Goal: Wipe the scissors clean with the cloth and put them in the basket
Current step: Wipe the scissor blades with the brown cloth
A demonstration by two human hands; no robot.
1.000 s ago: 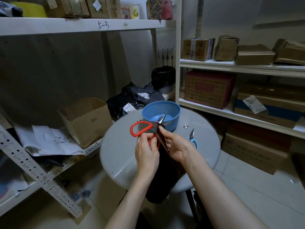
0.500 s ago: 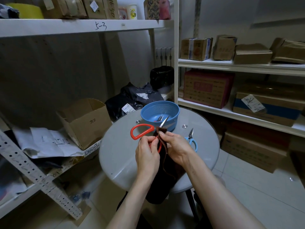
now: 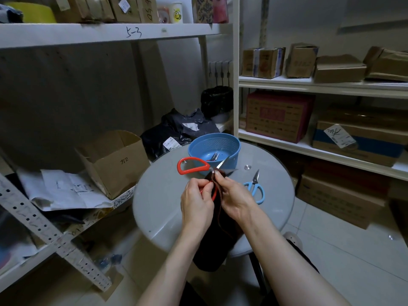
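Round grey bench among storeroom shelves: the right grip, pinching the dark cloth round the blade of the red scissors, has barely shifted while the left grip holds their handle, so wiping likely continues, tip at the basket rim.

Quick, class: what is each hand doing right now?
Left hand: grips the red scissors by a handle loop.
Right hand: pinches the dark cloth round the blade.

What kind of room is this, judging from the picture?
Probably a stockroom or parcel storeroom: white shelving holds many taped cardboard boxes, and dark mailing bags with printed labels lie on a shelf.
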